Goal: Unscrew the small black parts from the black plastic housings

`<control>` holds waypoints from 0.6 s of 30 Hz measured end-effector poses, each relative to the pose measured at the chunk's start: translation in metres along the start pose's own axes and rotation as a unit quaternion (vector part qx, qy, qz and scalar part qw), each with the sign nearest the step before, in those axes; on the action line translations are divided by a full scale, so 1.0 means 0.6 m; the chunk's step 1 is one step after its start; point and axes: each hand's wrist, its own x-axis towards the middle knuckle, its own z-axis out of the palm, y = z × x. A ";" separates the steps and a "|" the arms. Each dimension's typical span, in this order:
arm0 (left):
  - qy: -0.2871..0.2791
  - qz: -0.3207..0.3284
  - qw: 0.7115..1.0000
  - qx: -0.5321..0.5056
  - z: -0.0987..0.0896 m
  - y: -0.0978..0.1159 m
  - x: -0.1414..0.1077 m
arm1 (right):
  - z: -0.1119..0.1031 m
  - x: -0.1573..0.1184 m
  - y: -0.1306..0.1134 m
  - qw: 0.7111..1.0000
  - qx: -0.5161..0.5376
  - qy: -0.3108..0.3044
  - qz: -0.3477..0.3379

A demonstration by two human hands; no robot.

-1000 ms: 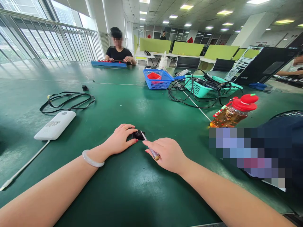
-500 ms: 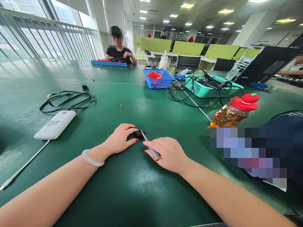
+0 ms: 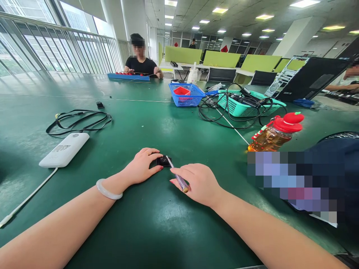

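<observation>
A small black rectangular part (image 3: 164,161) lies on the green table (image 3: 171,224); its exact kind cannot be made out. My left hand (image 3: 142,166), with a pale bangle at the wrist, grips the part's left side between thumb and fingers. In my right hand (image 3: 198,183) is a screwdriver (image 3: 181,179) with a see-through purplish handle, held slantwise. Its thin metal shaft points away from me and its tip is at the black part's upper right. Whether the tip sits in a screw is too small to tell.
To the left lie a white power bank (image 3: 64,150) and a looped black cable (image 3: 81,121). Farther off stand a blue basket (image 3: 186,99) and a green basket (image 3: 238,109) with cords. A red-lidded bottle (image 3: 270,136) is at right. A person (image 3: 143,65) sits across the table.
My hands, the black part and the screwdriver keep nearly the same pose. The view has shifted slightly. The person across the table has lowered a raised hand.
</observation>
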 end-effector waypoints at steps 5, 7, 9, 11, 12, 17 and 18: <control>0.006 0.002 1.000 0.001 0.002 -0.002 0.000 | 0.002 0.001 0.000 1.000 0.011 0.016 0.014; 0.009 0.005 1.000 0.002 0.003 -0.003 -0.001 | 0.002 0.002 -0.001 0.999 0.021 0.032 0.029; 0.009 0.007 1.000 0.003 0.003 -0.004 -0.001 | 0.001 0.003 -0.001 0.997 0.027 0.045 0.047; 0.006 0.008 1.000 0.005 0.003 -0.004 -0.001 | 0.000 0.003 -0.002 0.996 0.029 0.056 0.062; 0.005 0.009 1.000 0.005 0.003 -0.004 -0.001 | 0.000 0.003 -0.002 0.995 0.030 0.061 0.067; 0.000 0.007 1.000 0.003 0.002 -0.003 0.000 | -0.001 0.002 -0.001 0.993 0.035 0.074 0.087; 0.001 0.007 1.000 0.003 0.002 -0.003 0.000 | -0.001 0.002 -0.001 0.992 0.035 0.076 0.091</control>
